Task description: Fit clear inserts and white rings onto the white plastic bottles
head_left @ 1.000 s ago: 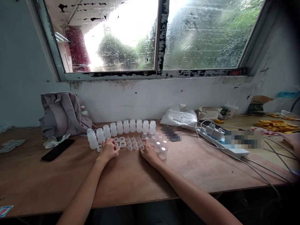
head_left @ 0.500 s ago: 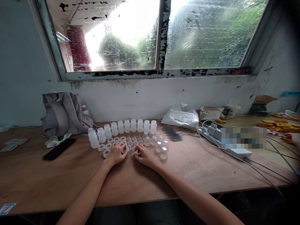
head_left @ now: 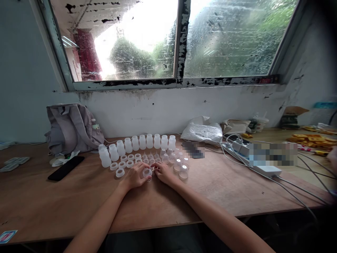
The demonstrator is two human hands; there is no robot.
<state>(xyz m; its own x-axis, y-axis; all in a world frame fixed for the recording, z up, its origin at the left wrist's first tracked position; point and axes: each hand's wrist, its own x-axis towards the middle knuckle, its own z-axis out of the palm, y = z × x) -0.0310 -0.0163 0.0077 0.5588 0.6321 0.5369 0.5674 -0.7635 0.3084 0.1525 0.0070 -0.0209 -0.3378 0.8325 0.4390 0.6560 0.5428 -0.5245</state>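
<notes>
My left hand (head_left: 137,175) grips a translucent white screw ring (head_left: 147,172) between thumb and fingers, tilted so that its opening shows. Close beside it, my right hand (head_left: 163,172) is closed, its fingertips curled near the ring; what they pinch is too small and hidden to name. A clear rim (head_left: 149,179) shows just below the ring. Clear bottle nipples (head_left: 150,156) stand in rows behind my hands. More screw rings (head_left: 120,172) lie to the left, and clear dome caps (head_left: 183,173) stand to the right. Frosted baby bottles (head_left: 142,142) form a curved row at the back.
A black phone (head_left: 66,168) and a grey backpack (head_left: 71,128) are on the left of the wooden table (head_left: 168,207). To the right are a silvery bag (head_left: 202,129), a power strip (head_left: 267,171) with trailing cables, and yellow parts (head_left: 313,140). Part of another person's hand shows at the far right edge.
My left hand has lifted a screw ring from among the others and brought it right, toward me, beside my right hand. My right hand has shifted slightly.
</notes>
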